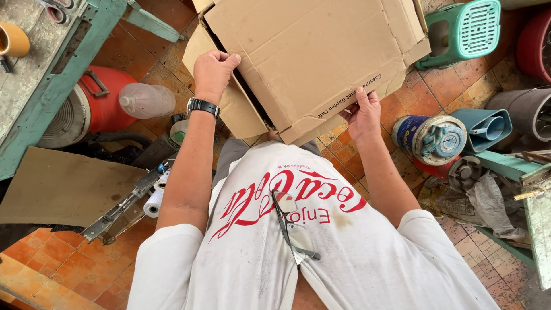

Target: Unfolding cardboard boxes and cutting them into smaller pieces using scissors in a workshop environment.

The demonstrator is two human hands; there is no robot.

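A large brown cardboard box (310, 51) is held in front of me above the tiled floor, its flaps folded over. My left hand (213, 72), with a black watch on the wrist, grips the box's left flap edge. On the right, my right hand (361, 115) grips the near corner of the top flap. Both arms reach forward from my white shirt with red lettering, and a pair of glasses (290, 221) hangs at its collar.
A red cooler (100, 103) and a clear plastic bottle (146, 100) stand at left by a green bench (51, 86). Flat cardboard (63, 186) and a metal tool (123, 206) lie lower left. A green stool (468, 28), a tin can (430, 138) and clutter crowd the right.
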